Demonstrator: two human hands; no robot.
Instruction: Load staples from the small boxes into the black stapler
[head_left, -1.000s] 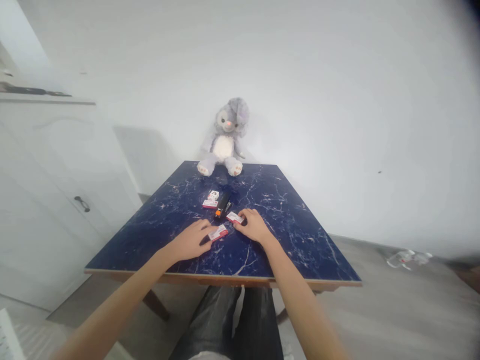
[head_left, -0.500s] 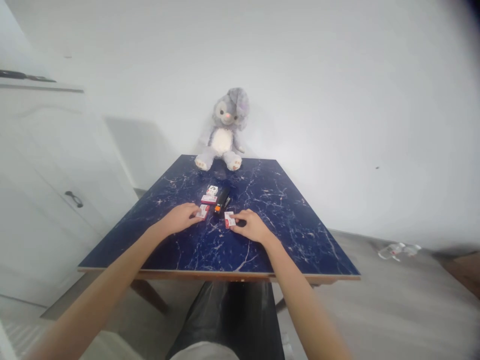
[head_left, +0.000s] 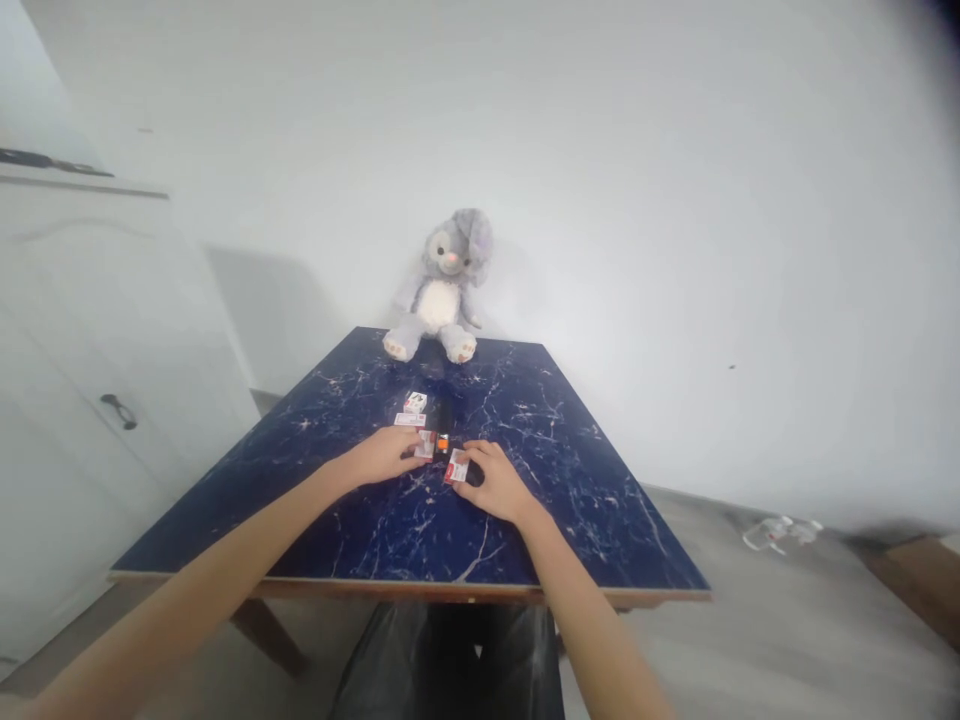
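Bright, flat daylight-like glow, pale wall (head_left: 675,250) nearly washed out, soft grey shadow (head_left: 270,310) at left, curved fisheye distortion toward the edges, dark smudge (head_left: 941,15) in the top right corner, slight overall softness

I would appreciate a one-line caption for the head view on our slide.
Left hand and right hand touch small boxes beside a black stapler on a blue marbled table.

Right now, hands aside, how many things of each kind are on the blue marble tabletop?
Small white boxes: 4
Black stapler: 1
Grey plush rabbit: 1
Total: 6
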